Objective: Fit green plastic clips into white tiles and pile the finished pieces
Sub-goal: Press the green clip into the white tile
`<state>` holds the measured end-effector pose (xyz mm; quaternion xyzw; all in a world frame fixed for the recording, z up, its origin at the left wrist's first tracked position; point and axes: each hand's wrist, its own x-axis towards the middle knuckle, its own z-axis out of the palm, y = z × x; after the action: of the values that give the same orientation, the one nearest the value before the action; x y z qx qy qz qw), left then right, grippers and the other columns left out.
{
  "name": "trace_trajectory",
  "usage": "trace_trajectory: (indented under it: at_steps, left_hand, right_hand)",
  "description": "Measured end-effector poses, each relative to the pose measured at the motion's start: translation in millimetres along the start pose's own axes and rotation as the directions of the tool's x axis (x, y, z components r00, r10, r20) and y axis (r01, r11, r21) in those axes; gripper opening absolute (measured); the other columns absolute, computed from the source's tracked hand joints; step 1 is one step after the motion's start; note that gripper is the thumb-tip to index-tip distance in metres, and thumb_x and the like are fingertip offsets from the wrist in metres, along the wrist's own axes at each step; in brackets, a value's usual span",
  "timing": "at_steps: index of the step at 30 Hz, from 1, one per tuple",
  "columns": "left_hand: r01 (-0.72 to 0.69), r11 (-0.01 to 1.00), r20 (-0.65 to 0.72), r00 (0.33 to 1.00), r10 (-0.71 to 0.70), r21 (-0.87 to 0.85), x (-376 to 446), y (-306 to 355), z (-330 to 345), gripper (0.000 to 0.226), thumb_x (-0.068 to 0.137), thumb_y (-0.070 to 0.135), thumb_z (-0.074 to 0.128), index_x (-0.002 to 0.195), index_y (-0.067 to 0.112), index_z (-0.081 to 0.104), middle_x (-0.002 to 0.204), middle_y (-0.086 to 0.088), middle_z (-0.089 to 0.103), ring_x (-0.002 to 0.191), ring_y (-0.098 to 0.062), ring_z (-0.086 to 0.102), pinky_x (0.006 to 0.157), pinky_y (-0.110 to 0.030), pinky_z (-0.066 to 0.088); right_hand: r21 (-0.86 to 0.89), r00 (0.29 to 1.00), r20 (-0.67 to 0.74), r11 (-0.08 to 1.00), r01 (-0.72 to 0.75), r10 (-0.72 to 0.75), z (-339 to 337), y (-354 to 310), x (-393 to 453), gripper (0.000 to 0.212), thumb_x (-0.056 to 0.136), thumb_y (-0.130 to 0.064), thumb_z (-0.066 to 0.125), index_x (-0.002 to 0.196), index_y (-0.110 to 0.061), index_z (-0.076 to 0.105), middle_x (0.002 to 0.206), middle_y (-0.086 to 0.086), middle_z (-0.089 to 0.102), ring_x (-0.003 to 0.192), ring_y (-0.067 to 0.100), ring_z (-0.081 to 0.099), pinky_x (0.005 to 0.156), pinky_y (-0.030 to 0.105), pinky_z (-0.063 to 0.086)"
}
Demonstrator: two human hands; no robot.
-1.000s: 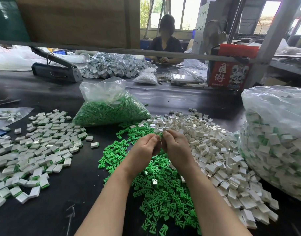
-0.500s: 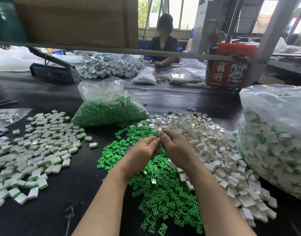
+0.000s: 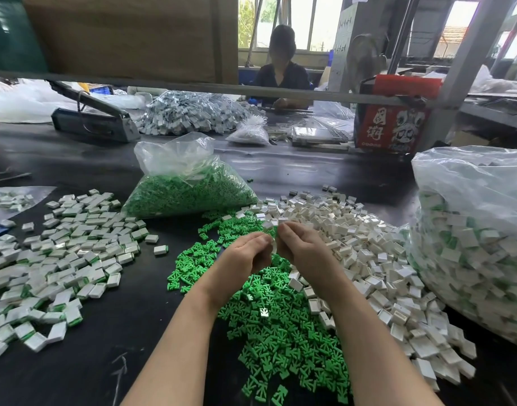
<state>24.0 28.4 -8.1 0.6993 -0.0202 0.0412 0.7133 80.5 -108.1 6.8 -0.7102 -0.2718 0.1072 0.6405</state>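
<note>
My left hand [image 3: 245, 256] and my right hand [image 3: 302, 247] meet fingertip to fingertip above the table's middle. Between them they pinch a small white tile [image 3: 273, 246], mostly hidden by the fingers; a green clip in the grip cannot be made out. Under my hands lies a heap of loose green clips [image 3: 280, 332]. To the right spreads a heap of empty white tiles [image 3: 368, 253]. On the left lies the pile of finished white-and-green pieces [image 3: 61, 259].
A plastic bag of green clips [image 3: 187, 191] stands behind my hands. A large clear bag of finished pieces [image 3: 473, 244] fills the right side. Beyond are a heat sealer [image 3: 90, 118], a red box [image 3: 391, 127] and a seated person [image 3: 280, 71].
Both hands have stayed together over the clips, with small shifts of the fingers on the piece. The camera has tilted slightly.
</note>
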Motion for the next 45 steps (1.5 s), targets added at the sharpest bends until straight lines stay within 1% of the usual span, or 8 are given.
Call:
trace_trajectory:
  at_steps: [3,7,16,21,27,31,41,45]
  left_hand:
    - [-0.009,1.0,-0.026,1.0,0.008,-0.01,0.2,-1.3,-0.6,0.03,0.103,0.019,0.044,0.079,0.019,0.061,0.07,0.008,0.055,0.065,-0.002,0.053,0.064,-0.012,0.046]
    - [-0.02,1.0,-0.073,0.997,0.019,-0.015,0.5,-1.9,-1.4,0.041,0.104,0.021,0.043,0.074,0.027,0.071,0.07,0.014,0.063,0.069,0.004,0.059,0.067,-0.011,0.049]
    - [-0.041,0.998,-0.027,0.999,0.039,-0.057,-0.8,2.4,-0.9,0.037,0.102,0.024,0.045,0.088,0.039,0.076,0.083,0.018,0.071,0.089,0.005,0.066,0.081,-0.011,0.05]
    - [-0.056,0.995,0.004,0.998,0.056,-0.084,-1.6,4.7,1.5,0.037,0.102,0.021,0.043,0.095,0.034,0.077,0.095,0.013,0.075,0.098,0.002,0.067,0.083,-0.011,0.049]
    - [-0.015,1.0,-0.09,0.996,0.016,0.004,1.6,-4.8,-5.3,0.038,0.104,0.025,0.044,0.077,0.03,0.07,0.08,0.008,0.063,0.085,-0.01,0.057,0.09,-0.032,0.05]
    - [-0.039,0.999,-0.037,0.999,0.04,0.036,2.5,-5.3,-3.2,0.032,0.102,0.032,0.046,0.078,0.033,0.067,0.075,0.014,0.058,0.078,-0.002,0.055,0.086,-0.026,0.051]
    - [-0.109,0.984,-0.065,0.991,0.119,0.143,5.0,-6.1,-4.7,0.032,0.094,0.046,0.047,0.086,0.019,0.061,0.08,-0.001,0.05,0.079,-0.015,0.046,0.08,-0.039,0.042]
    - [-0.117,0.979,-0.076,0.989,0.131,0.164,4.7,-5.7,-4.1,0.029,0.094,0.044,0.048,0.08,0.021,0.059,0.075,0.003,0.05,0.075,-0.014,0.045,0.074,-0.036,0.041]
  right_hand:
    - [0.072,0.999,-0.035,0.997,0.004,-0.001,-0.1,-0.7,-0.9,0.031,0.102,-0.012,0.044,0.089,0.015,0.054,0.07,0.008,0.044,0.072,0.025,0.038,0.069,0.037,0.035]
    - [0.102,0.999,-0.053,0.995,0.002,0.003,-2.3,-0.3,-1.4,0.031,0.101,-0.015,0.048,0.081,0.006,0.058,0.077,0.015,0.05,0.078,0.026,0.043,0.079,0.041,0.035]
    - [0.067,1.0,0.002,0.998,-0.005,0.005,-3.6,4.2,0.9,0.024,0.099,-0.017,0.054,0.075,-0.012,0.055,0.054,-0.012,0.045,0.049,0.003,0.038,0.049,0.016,0.032]
    - [0.155,1.0,0.014,0.988,-0.02,0.018,-2.9,1.0,-0.6,0.011,0.097,-0.007,0.055,0.1,-0.003,0.065,0.064,-0.006,0.063,0.054,0.002,0.05,0.05,0.014,0.039]
    - [0.374,0.993,-0.062,0.925,-0.067,0.097,-8.5,-0.3,-0.2,0.019,0.079,-0.014,0.069,0.091,0.0,0.067,0.073,0.008,0.064,0.066,0.017,0.054,0.062,0.028,0.044]
    - [0.473,0.986,-0.076,0.876,-0.095,0.148,-5.7,-2.0,0.8,0.021,0.072,-0.018,0.073,0.086,-0.003,0.069,0.074,0.008,0.064,0.068,0.018,0.055,0.064,0.028,0.045]
    - [0.403,0.97,-0.186,0.912,-0.072,0.158,9.1,-1.2,2.9,0.009,0.085,-0.013,0.071,0.077,-0.008,0.07,0.067,0.006,0.062,0.061,0.016,0.051,0.061,0.029,0.042]
    - [0.059,0.977,-0.207,0.998,-0.03,0.042,11.0,2.3,3.1,0.016,0.094,-0.022,0.063,0.083,-0.01,0.063,0.072,0.006,0.062,0.063,0.014,0.056,0.059,0.033,0.049]
